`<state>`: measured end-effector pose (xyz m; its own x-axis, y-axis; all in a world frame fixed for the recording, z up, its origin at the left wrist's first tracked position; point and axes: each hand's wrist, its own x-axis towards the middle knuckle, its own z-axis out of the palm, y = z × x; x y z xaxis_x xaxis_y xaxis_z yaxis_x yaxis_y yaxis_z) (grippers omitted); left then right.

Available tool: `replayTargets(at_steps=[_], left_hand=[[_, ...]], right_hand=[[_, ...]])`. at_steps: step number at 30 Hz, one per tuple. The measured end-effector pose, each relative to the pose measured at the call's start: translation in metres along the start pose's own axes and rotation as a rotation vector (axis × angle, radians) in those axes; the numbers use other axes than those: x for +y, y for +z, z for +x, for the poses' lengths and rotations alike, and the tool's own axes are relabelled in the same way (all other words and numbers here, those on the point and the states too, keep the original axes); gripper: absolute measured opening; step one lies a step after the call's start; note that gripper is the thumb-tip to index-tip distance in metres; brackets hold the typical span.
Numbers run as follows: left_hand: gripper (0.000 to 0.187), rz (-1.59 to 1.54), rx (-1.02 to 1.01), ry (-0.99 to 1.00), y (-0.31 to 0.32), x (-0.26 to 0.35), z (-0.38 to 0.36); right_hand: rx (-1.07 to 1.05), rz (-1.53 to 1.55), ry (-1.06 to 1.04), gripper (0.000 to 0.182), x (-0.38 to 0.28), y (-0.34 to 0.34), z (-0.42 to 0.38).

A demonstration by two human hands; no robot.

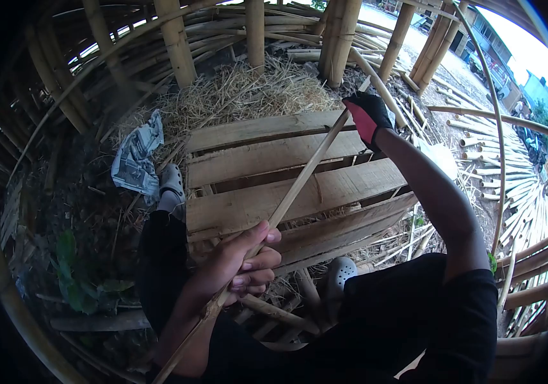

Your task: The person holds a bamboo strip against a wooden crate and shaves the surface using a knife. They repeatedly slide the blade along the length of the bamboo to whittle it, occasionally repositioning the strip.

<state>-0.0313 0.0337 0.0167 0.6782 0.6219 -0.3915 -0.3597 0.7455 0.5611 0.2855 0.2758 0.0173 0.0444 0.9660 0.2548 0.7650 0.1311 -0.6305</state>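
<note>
Now, line by line:
Bamboo strip (299, 182): I hold a long thin split running on a slant from low near my lap up and away across the pallet, one hand at each part, so it stays straight and off the ground
Left hand (242, 262): bare, fingers curled shut around the near part of the strip with the thumb over the top; I judge this is the steadying grip, close to my body where I can brace it
Right hand (369, 115): in a black and red glove, arm stretched out, closed about the strip's far part; whether it also holds a tool I cannot tell, and the glove likely guards against the sharp edge
Hands: well apart, both clamped on the same strip
Wooden pallet (274, 160): lies flat under the strip, between my feet, a rough work surface
Clogs (171, 179): pale, one at the pallet's left edge, the other (341, 272) at its near edge
Straw (242, 96): heaped beyond the pallet, with crumpled newspaper (136, 157) just left of it
Bamboo poles (178, 45): upright posts and bent strips ring the spot; more cut lengths (511, 173) lie piled at right
</note>
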Motion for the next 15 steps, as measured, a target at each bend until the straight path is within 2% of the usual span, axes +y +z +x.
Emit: replayTargets(at_steps=[2, 4, 5, 7, 9, 11, 12, 13, 15], left_hand=[[0.028, -0.005, 0.000, 0.014, -0.004, -0.001, -0.002], [0.028, 0.017, 0.014, 0.012, -0.011, -0.002, -0.006], [0.028, 0.022, 0.014, 0.018, -0.013, -0.002, -0.006], [0.028, 0.064, 0.084, -0.019, -0.018, -0.004, -0.006], [0.029, 0.054, 0.089, -0.030, -0.024, -0.006, -0.004], [0.031, -0.069, 0.056, -0.040, -0.024, -0.006, -0.005], [0.031, -0.071, 0.055, -0.045, -0.025, -0.005, -0.004], [0.032, -0.078, 0.052, -0.055, -0.026, -0.005, -0.004], [0.033, -0.087, 0.045, -0.066, -0.029, -0.005, -0.003]], right_hand=[[-0.037, 0.103, 0.048, 0.039, -0.001, 0.004, -0.002], [-0.054, -0.037, -0.206, 0.044, -0.006, 0.007, -0.009], [-0.154, 0.174, -0.026, 0.048, -0.013, 0.009, -0.023], [-0.245, 0.111, -0.040, 0.050, -0.030, 0.010, -0.045], [-0.498, -0.097, 0.097, 0.047, -0.075, -0.010, -0.072], [-0.662, -0.262, -0.466, 0.033, -0.054, 0.003, -0.079], [-0.672, -0.416, -0.574, 0.031, -0.054, 0.008, -0.088], [-0.607, -0.394, -0.677, 0.028, -0.056, 0.014, -0.099], [-0.650, -0.553, -0.550, 0.032, -0.075, 0.006, -0.113]])
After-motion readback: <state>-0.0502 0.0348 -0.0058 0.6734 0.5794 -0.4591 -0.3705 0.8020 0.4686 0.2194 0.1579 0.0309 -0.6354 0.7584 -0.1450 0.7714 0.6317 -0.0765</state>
